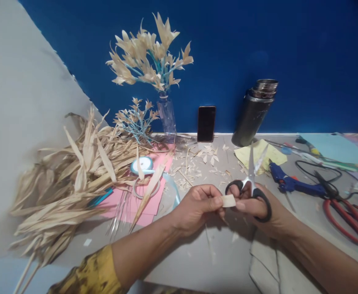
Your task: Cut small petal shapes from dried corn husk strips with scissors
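Fingertips of both hands, left hand [197,204] and right hand [260,206], pinched one husk scrap [228,200] at table centre, right also gripping scissors [251,179] aimed twelve o'clock, whose blades, apparently parted, might nick nearby fingers.

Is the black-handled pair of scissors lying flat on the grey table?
No, the black-handled scissors are held in the right hand, blades pointing up, above the grey table.

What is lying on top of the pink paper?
On the pink paper lie a ribbon roll, dry husk strips and a loose ribbon loop. The husk pile covers its left edge.
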Available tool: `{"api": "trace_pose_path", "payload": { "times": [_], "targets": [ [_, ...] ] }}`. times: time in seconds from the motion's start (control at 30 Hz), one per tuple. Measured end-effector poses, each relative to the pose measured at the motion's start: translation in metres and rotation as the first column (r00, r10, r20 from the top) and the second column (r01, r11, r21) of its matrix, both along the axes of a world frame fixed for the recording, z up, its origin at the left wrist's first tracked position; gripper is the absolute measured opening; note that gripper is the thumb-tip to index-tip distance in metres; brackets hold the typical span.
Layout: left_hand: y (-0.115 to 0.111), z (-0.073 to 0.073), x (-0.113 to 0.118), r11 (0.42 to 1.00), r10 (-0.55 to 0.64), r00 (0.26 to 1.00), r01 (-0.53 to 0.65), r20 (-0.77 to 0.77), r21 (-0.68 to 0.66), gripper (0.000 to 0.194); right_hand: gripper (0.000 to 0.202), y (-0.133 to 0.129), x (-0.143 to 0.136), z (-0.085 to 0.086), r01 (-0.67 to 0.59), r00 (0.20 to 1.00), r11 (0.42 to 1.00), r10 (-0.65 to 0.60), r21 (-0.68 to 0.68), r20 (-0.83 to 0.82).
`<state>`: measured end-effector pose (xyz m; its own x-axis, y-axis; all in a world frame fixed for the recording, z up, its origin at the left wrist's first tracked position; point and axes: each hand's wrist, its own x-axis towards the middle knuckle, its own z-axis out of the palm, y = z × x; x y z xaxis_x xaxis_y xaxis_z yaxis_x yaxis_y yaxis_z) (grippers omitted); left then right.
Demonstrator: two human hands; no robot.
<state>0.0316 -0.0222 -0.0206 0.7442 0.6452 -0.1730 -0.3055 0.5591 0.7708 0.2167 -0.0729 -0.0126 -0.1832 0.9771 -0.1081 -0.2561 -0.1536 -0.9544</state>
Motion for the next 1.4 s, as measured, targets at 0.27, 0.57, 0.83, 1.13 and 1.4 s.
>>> {"api": "trace_pose_path", "payload": {
  "times": [0.27, 0.57, 0.83, 1.13, 1.4],
  "targets": [
    [0.001, -0.001, -0.001, 0.997, 0.06, 0.995, -0.056, -0.078, 0.055, 0.035, 0.029, 0.002, -0.001, 0.006, 0.155, 0.927, 0.987, -0.158, 0.036, 0.34],
    [-0.008, 0.004, 0.004, 0.984, 0.107, 0.968, -0.071, -0.226, 0.164, 0.014, 0.025, -0.005, -0.018, 0.016, 0.215, 0.886, 0.977, -0.196, 0.001, 0.42],
    [0.003, -0.003, -0.002, 0.987, 0.087, 0.979, -0.06, -0.182, 0.152, 0.011, 0.031, 0.0, -0.008, 0.011, 0.273, 0.925, 0.962, -0.266, 0.015, 0.27],
    [0.001, 0.001, 0.001, 0.988, 0.111, 0.967, -0.082, -0.231, 0.132, 0.005, 0.034, -0.002, -0.015, 0.015, 0.265, 0.91, 0.963, -0.237, -0.039, 0.34],
    [0.007, 0.003, 0.001, 0.988, 0.156, 0.982, -0.155, -0.11, 0.017, 0.033, 0.034, 0.002, -0.013, 0.013, 0.364, 0.892, 0.931, -0.352, 0.011, 0.285]
  ]
}}
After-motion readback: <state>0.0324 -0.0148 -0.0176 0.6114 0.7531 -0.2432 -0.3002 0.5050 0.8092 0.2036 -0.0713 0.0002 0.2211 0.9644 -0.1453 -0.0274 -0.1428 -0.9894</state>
